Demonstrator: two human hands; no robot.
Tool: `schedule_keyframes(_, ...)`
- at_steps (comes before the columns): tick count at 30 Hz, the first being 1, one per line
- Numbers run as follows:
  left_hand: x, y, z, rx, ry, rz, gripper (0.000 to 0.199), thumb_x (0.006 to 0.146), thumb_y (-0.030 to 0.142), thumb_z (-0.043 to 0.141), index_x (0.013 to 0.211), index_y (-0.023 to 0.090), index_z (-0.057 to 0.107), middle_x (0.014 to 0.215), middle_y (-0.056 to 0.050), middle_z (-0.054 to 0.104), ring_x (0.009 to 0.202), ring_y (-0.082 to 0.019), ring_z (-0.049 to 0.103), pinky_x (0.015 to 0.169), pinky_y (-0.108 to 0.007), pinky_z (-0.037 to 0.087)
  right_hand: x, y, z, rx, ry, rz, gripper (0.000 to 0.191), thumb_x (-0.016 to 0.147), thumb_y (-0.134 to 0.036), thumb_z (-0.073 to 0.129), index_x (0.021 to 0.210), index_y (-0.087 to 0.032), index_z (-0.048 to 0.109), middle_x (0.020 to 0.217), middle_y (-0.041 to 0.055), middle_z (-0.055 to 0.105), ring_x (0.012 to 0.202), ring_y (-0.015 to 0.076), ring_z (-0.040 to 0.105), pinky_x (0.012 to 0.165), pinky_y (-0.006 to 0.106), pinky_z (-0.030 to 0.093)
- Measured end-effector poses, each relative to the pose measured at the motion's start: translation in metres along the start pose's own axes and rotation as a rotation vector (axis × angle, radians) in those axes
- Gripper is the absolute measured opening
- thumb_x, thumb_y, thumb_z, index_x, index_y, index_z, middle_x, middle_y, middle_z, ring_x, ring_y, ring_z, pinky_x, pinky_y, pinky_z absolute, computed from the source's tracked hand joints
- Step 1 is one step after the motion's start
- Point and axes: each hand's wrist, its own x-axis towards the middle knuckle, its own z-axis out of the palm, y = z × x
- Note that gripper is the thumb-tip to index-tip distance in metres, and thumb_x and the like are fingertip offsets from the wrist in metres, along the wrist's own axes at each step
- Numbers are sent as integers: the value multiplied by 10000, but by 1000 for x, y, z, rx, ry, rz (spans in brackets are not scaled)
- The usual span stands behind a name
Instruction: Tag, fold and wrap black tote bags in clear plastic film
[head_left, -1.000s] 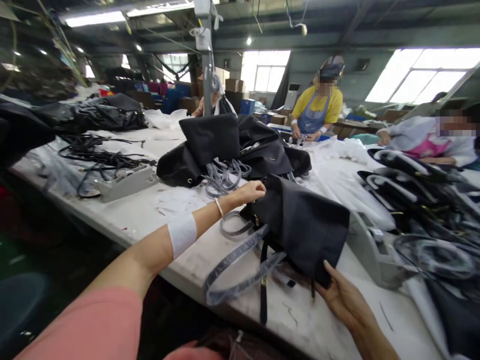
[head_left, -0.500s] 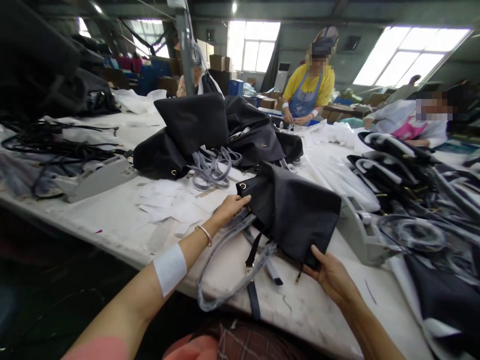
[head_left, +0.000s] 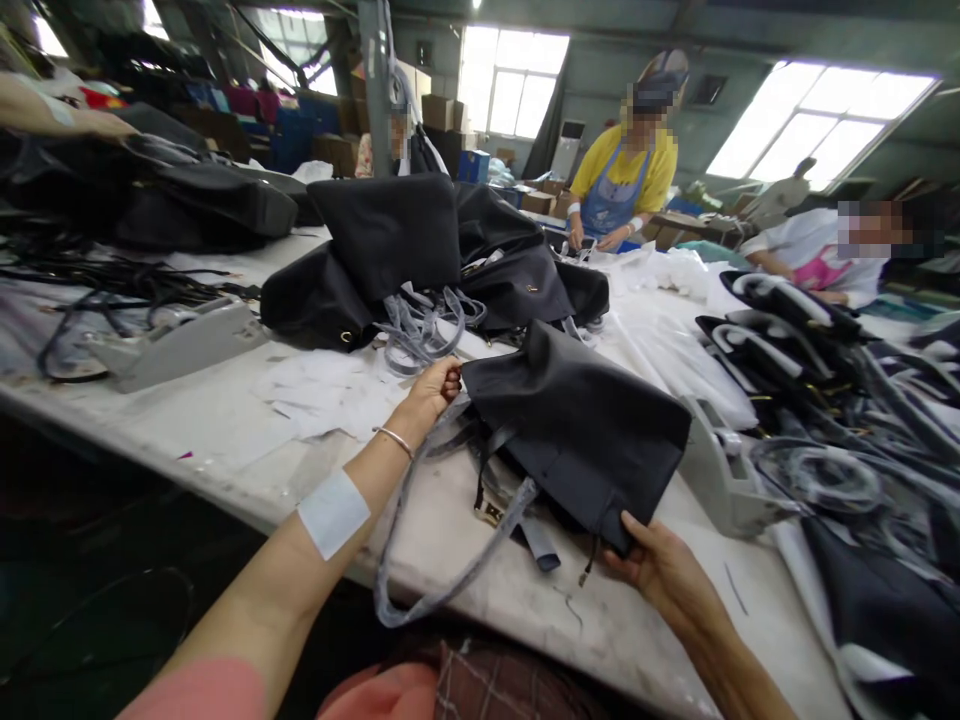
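Observation:
A black bag (head_left: 577, 420) lies tilted on the white table (head_left: 442, 510) in front of me. My left hand (head_left: 437, 388) is closed on the bag's upper left corner. At the lower right corner, my right hand (head_left: 649, 560) grips the bag between thumb and fingers. A handle wrapped in clear plastic (head_left: 465, 580) loops from the bag toward the table's front edge. Beside it hang a strap with a metal buckle (head_left: 489, 512) and a short dark strap end (head_left: 541, 550).
Black bags (head_left: 390, 235) are piled behind, with more stacked at right (head_left: 780, 350). Grey plastic holders stand left (head_left: 184, 350) and right (head_left: 724, 480). A person in a yellow shirt (head_left: 626, 175) works across the table; another person's arm (head_left: 67, 115) reaches in at far left.
My left hand has pulled the bag's corner left and slightly up, and the ring there no longer shows. The buckle strap has shifted. At far left, a dark shape is gone and an arm shows.

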Motion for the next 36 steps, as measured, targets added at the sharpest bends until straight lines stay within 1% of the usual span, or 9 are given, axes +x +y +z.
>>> schedule_keyframes(5,-13,-11,-5,69,-32,50,331,836,323,620,597,158,460,490,55,391,401,-62,347,401,-181,274,0,-21,-24,-512,66,-25,342,663,-451,793,722,-184,587,626,54,676,552,208,650,500,307,539)
schedule_keyframes(10,-47,-22,-29,242,-92,165,252,746,411,667,774,169,606,703,-13,612,649,-154,589,526,-203,412,-9,-71,-29,-1096,460,-707,346,778,-558,573,906,-247,653,853,96,722,762,304,687,707,427,545)
schedule_keyframes(15,-104,-23,-53,505,-192,276,350,826,525,559,903,199,660,916,-55,665,884,-228,618,731,-283,481,17,-115,-7,-1297,388,-1303,541,877,-488,479,1319,-178,522,1341,159,555,1276,344,481,1090,500,342)
schedule_keyframes(17,-130,-24,-54,699,-129,438,366,838,526,552,1020,223,647,1075,-70,647,1042,-260,580,892,-333,457,42,-125,-1,-1339,367,-1269,666,851,-523,526,1375,-115,470,1411,199,484,1320,363,425,1095,501,329)
schedule_keyframes(20,-156,-28,-50,977,-8,545,351,810,498,615,1059,252,630,1126,-76,629,1099,-294,550,967,-378,408,76,-133,4,-1412,312,-977,684,799,-576,590,1324,-140,541,1241,181,618,1135,364,569,955,477,439)
schedule_keyframes(23,-163,-36,-45,1115,-78,359,268,794,428,629,997,253,634,977,-70,663,929,-291,607,837,-366,438,93,-135,5,-1422,301,-776,541,795,-587,594,1170,-204,657,943,111,703,880,316,636,786,411,467)
schedule_keyframes(27,-160,-32,-43,961,-292,172,178,749,351,586,835,208,647,779,-67,657,778,-257,609,704,-315,439,93,-137,2,-1406,287,-780,409,832,-553,543,1016,-227,709,806,80,684,796,279,612,726,369,421)
schedule_keyframes(30,-158,4,-37,514,-575,69,259,767,439,575,743,186,627,602,-33,584,550,-169,518,533,-256,386,92,-142,2,-1272,304,-726,354,817,-536,559,876,-224,714,744,75,657,819,284,592,760,380,399)
schedule_keyframes(36,-144,167,1,-161,-568,327,197,860,301,540,890,120,611,583,2,464,441,-77,341,409,-183,246,89,-155,3,-993,227,-603,335,730,-531,627,721,-203,693,671,65,658,851,310,623,771,389,452)
